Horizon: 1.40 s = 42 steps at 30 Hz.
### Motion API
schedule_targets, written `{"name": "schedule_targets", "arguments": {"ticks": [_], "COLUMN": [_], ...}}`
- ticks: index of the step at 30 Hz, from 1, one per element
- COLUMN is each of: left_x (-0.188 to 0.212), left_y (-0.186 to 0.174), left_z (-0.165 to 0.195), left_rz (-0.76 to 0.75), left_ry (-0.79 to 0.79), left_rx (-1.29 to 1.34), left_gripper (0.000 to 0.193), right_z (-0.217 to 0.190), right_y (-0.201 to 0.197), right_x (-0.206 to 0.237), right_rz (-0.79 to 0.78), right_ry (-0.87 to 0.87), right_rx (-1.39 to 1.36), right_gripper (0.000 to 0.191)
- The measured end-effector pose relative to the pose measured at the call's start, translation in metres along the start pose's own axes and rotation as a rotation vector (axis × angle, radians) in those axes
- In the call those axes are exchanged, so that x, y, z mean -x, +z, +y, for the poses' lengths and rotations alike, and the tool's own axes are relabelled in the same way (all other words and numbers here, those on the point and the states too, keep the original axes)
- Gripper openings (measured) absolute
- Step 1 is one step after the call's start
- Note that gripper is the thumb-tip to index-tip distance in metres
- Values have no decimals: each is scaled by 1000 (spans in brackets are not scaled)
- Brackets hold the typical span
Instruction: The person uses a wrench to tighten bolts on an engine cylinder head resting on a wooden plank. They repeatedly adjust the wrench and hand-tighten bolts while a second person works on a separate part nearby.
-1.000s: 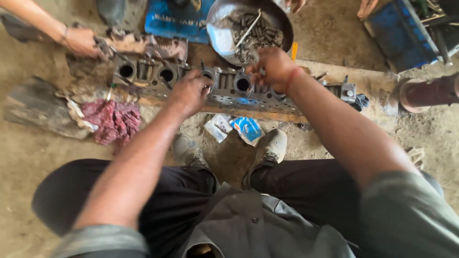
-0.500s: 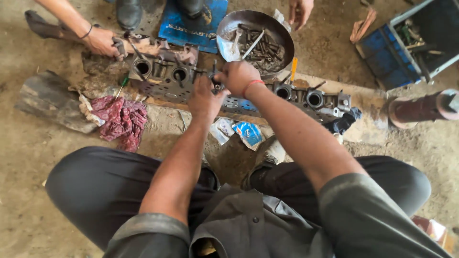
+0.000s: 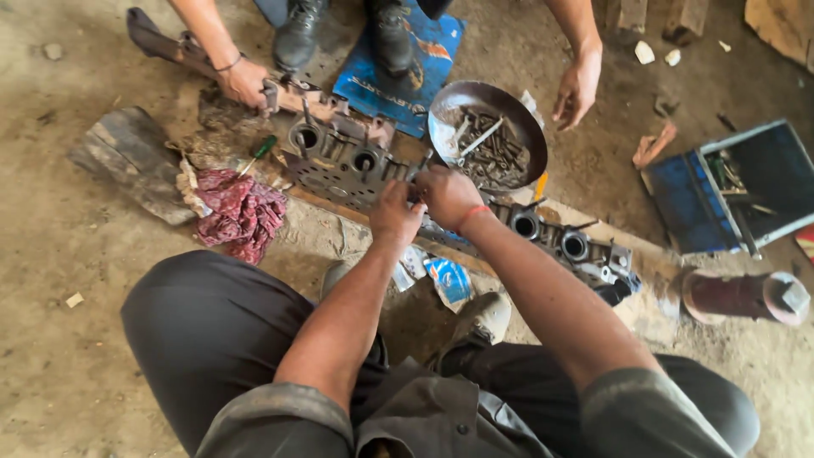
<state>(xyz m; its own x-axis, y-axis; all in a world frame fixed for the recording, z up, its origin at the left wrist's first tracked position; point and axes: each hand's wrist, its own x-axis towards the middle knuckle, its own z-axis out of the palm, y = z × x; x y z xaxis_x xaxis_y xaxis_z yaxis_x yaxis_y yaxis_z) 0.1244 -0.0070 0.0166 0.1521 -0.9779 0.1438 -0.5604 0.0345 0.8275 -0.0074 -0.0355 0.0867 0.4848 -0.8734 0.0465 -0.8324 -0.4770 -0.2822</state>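
Head view: since a second ago, left hand [image 3: 397,212] and right hand [image 3: 447,195] have met mid cylinder head [image 3: 356,165], fingers pinching something unseen.

One view only: head cam, yours, looking steeply down over your own forearms and knees at the dirt floor. Close range, your left hand [image 3: 395,212] and right hand [image 3: 447,195] sit mid-frame. Beyond your fingertips the frame reaches a co-worker's boots [image 3: 339,34] at the top edge. No second view to overlap.
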Motion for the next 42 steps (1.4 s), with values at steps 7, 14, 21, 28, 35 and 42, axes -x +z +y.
{"name": "schedule_targets", "arguments": {"ticks": [7,14,21,28,35,42], "left_x": [-2,-2,-4,-5,-3,-37], "left_y": [-6,-1,-3,-1,-2,-3], "left_z": [5,4,-2,-7,-8,-1], "left_rz": [-25,30,-61,-123,-176,-434], "left_ry": [36,81,77,267,197,733], "left_rx": [8,16,55,-84,-163,-672], "left_gripper": [15,17,16,29,22,25], "right_z": [0,-18,-12,27,108,107], "right_y": [6,-10,-8,-8,-95,-178], "right_x": [4,-2,6,1,44,142], "right_rz": [191,-109,53,287,161,53], "right_ry": [-107,420,-46,146,221,96], "right_rx": [-242,74,-30,-280,-163,-74], "right_gripper": [7,35,15,16,18,17]}}
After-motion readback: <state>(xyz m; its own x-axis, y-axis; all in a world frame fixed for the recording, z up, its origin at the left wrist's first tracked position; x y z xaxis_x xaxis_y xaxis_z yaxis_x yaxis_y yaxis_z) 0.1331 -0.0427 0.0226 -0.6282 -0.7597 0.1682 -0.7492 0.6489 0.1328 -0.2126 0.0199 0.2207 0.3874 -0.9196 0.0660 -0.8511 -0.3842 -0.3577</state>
